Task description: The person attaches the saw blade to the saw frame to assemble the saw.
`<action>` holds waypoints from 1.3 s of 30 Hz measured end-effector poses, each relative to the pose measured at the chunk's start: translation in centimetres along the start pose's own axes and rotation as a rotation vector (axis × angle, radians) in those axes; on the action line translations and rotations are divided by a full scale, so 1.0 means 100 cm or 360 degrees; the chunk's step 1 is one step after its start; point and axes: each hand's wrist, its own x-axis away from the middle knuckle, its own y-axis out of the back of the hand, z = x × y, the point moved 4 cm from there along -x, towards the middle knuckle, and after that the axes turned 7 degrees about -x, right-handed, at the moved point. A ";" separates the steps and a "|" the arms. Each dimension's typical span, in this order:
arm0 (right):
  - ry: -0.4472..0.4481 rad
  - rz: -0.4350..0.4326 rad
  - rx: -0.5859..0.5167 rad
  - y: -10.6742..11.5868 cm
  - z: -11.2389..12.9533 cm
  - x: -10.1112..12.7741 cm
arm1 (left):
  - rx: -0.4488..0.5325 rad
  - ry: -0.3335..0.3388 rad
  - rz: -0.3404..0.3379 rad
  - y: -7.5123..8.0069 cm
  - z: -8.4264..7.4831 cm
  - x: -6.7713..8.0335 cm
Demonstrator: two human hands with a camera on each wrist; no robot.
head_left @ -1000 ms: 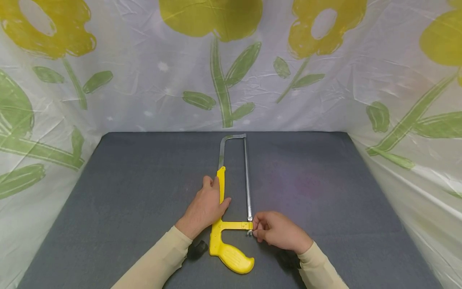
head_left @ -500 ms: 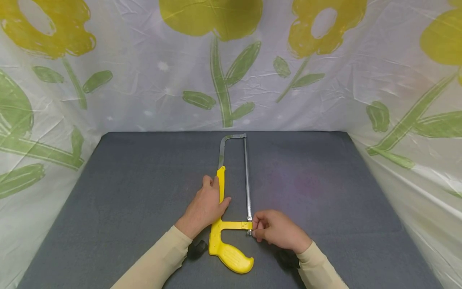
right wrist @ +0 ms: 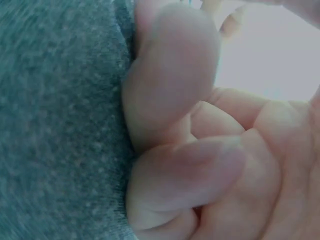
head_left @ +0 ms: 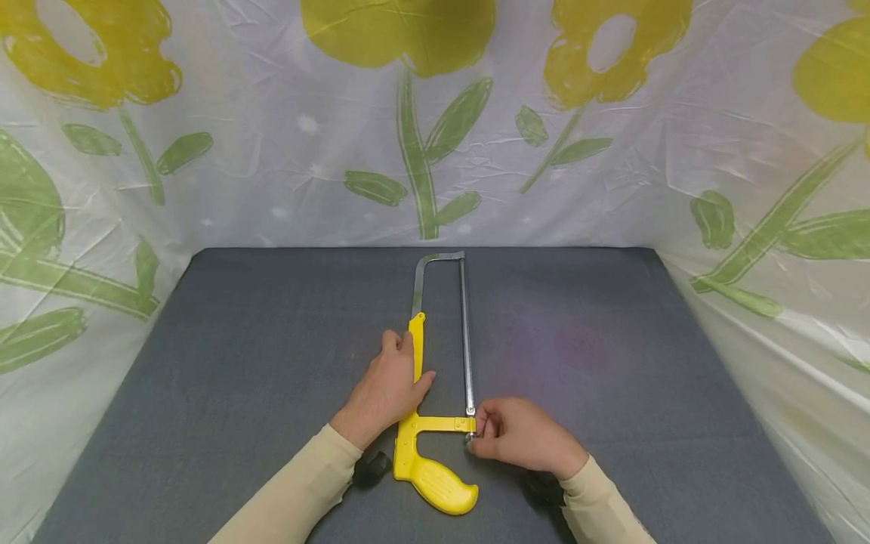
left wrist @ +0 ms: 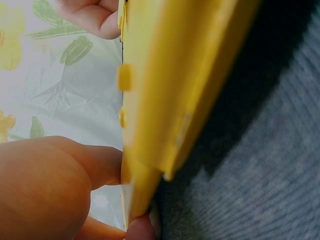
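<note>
hacksaw (head_left: 438, 378) lies flat on the dark grey desk (head_left: 238, 378), near the front middle. its long axis runs front to back: yellow grip (head_left: 438, 487) nearest the person, curving off to the right, and the metal bow end (head_left: 442, 258) pointing away at the flowered sheet (head_left: 435, 113). blade (head_left: 466, 340) is on the right side of the frame, the yellow back bar (head_left: 417, 340) on the left.

what changed over the last second: very little. the saw has not shifted or turned. the right hand (head_left: 523, 437) has moved a touch, its fingers (head_left: 481, 434) rolling slightly lower and closer round the small metal screw (head_left: 469, 437) at the near end of the blade, where the blade meets the yellow crossbar (head_left: 442, 425). reads as small twisting work at the blade's screw, not a lift or a move of the saw; whether it is loosening or tightening cannot be told.

right fingers are together, pinched on that screw; the right wrist view shows only curled fingers against the desk cloth, screw itself hidden.

left hand (head_left: 387, 389) has stayed put, lying over the yellow back bar with thumb on the inner side and fingers on the outer side, pressing it down to the desk. left wrist view shows the yellow bar (left wrist: 165, 90) close up, a finger (left wrist: 65, 180) against its edge.

beige sleeves (head_left: 299, 483) on both arms; dark wrist straps just beside the grip.
</note>
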 end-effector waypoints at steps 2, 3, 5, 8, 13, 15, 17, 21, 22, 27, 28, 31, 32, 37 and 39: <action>-0.0061 -0.0039 0.0002 -0.001 0.000 0.000 | 0.0000 0.0001 0.0005 0.000 0.000 0.000; -0.0089 -0.0064 0.0003 -0.002 0.001 0.000 | 0.0001 -0.0001 0.0006 0.000 0.000 0.000; -0.0131 -0.0118 0.0006 -0.004 0.002 0.000 | 0.0001 -0.0005 0.0009 0.000 0.000 0.000; -0.0158 -0.0172 0.0013 -0.005 0.004 -0.001 | -0.0001 -0.0010 0.0010 0.001 0.000 0.000; -0.0144 -0.0192 0.0038 -0.005 0.005 -0.001 | -0.0005 -0.0011 0.0007 0.001 0.000 0.000; -0.0134 -0.0192 0.0043 -0.005 0.005 -0.001 | -0.0007 -0.0014 0.0002 0.001 0.000 0.000; -0.0127 -0.0188 0.0045 -0.005 0.004 -0.001 | -0.0006 -0.0015 -0.0002 0.002 -0.001 0.000; -0.0109 -0.0174 0.0057 -0.005 0.002 -0.001 | -0.0003 -0.0018 -0.0006 0.002 -0.001 0.001; -0.0107 -0.0168 0.0054 -0.005 0.002 -0.001 | -0.0002 -0.0017 -0.0005 0.002 -0.001 0.001; -0.0098 -0.0152 0.0035 -0.004 0.000 -0.002 | -0.0005 -0.0005 0.0002 0.002 -0.001 0.001; -0.0096 -0.0153 0.0034 -0.004 0.000 -0.003 | -0.0004 -0.0003 0.0004 0.002 -0.001 0.001; -0.0088 -0.0161 0.0037 -0.004 0.000 -0.003 | 0.0000 0.0001 0.0005 0.002 -0.002 0.001; -0.0086 -0.0162 0.0037 -0.004 0.000 -0.002 | 0.0001 0.0003 0.0007 0.002 -0.002 0.001; -0.0078 -0.0146 0.0007 -0.003 0.000 -0.002 | 0.0003 0.0019 0.0020 0.002 -0.001 0.001; -0.0085 -0.0129 -0.0027 -0.003 0.000 -0.002 | 0.0007 0.0024 0.0024 0.002 -0.001 0.001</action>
